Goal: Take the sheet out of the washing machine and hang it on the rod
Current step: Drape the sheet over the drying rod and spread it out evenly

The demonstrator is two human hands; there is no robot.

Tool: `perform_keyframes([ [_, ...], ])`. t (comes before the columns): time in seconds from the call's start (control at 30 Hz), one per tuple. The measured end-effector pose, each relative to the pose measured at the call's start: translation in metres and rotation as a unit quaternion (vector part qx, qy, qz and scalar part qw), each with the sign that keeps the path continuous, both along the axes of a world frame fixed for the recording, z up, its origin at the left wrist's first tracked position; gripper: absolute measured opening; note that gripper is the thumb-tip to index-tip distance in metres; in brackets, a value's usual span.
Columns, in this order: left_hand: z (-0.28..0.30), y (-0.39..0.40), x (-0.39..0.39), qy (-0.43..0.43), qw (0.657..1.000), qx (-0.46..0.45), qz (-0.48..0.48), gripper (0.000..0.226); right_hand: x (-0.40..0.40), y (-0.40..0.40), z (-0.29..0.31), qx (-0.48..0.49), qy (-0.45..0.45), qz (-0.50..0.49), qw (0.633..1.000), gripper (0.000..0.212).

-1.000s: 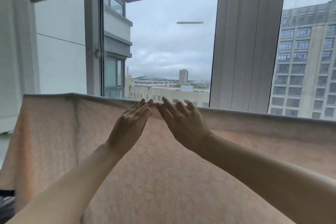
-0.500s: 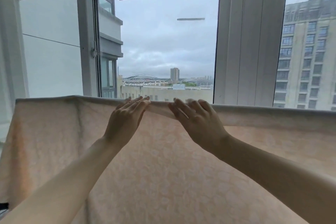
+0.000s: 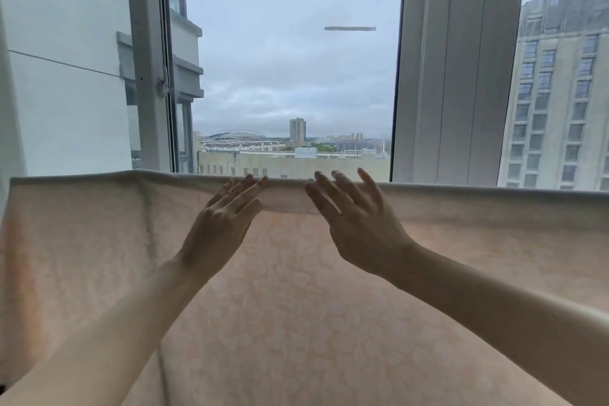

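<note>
Sheet (image 3: pixel 296 306) draped over rod, top fold running full width below window (image 3: pixel 296 76); rod itself hidden under fabric. Left hand (image 3: pixel 220 227) flat, fingers straight, tips at fold, left of centre. Right hand (image 3: pixel 362 227) just right of it, fingers spread and straight, tips at fold. Neither hand's grip holds anything; whether tips touch sheet, can't tell.

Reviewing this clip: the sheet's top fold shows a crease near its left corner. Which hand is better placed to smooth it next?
Probably the left hand: it lies flat on the sheet nearer that crease; the right hand sits farther right.
</note>
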State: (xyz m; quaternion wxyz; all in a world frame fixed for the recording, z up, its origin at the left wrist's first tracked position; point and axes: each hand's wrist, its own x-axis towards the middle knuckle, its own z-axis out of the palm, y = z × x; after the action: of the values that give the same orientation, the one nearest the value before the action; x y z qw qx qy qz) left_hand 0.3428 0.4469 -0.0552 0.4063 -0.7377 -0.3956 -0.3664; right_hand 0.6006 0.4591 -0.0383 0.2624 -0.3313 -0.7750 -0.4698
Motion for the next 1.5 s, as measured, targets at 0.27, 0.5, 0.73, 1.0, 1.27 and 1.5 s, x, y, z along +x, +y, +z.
perform_keyframes([
  [0.27,-0.002,-0.001,0.006,-0.01,0.999,0.038,-0.011,0.022,-0.053,0.015,0.012,0.017,-0.007,0.022,1.0,0.049],
  [0.5,0.002,-0.001,-0.006,-0.018,0.999,0.033,-0.023,0.027,-0.07,0.022,0.009,0.047,-0.006,0.032,0.998,0.046],
  [0.73,0.017,0.004,-0.035,-0.046,0.999,0.018,0.006,0.021,-0.065,0.017,0.005,0.06,-0.002,0.04,0.997,0.051],
  [1.0,0.027,0.009,-0.078,-0.037,0.998,0.004,0.055,0.017,-0.067,0.017,0.005,0.048,-0.011,0.013,0.999,0.05],
  [1.27,0.001,0.004,-0.086,-0.043,0.998,-0.023,0.026,0.038,-0.089,0.003,0.009,0.018,0.019,-0.048,0.999,0.056],
  [1.5,-0.001,-0.004,-0.086,-0.04,0.999,-0.01,0.0,0.033,-0.153,0.001,0.016,-0.015,0.003,-0.026,1.0,0.053],
])
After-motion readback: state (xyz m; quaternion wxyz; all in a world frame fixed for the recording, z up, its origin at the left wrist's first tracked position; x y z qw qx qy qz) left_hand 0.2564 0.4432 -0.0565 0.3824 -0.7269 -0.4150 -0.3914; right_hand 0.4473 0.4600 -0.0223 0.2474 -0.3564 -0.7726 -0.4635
